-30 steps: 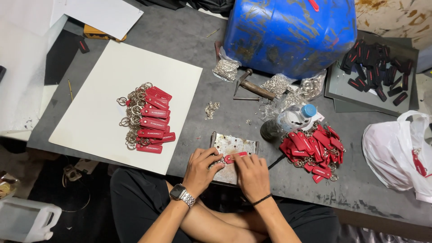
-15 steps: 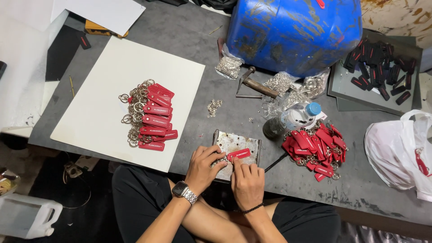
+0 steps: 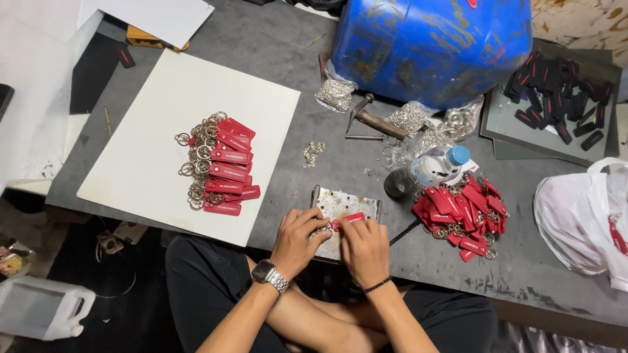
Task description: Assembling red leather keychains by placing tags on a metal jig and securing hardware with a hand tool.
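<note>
Red plastic, a single key tag [image 3: 348, 219], lies on the worn metal plate [image 3: 356, 199] at the table's near edge, pinched at both ends: the left hand [image 3: 299, 240], fingers curled, grips its ring end, and the right hand [image 3: 365, 250], fingers bent down, presses on the tag. Left of the plate, finished red tags [image 3: 226, 167] sit stacked on a cream board [image 3: 150, 117]; right of the plate lies a loose red heap [image 3: 461, 209] beside a water bottle [image 3: 435, 168]
</note>
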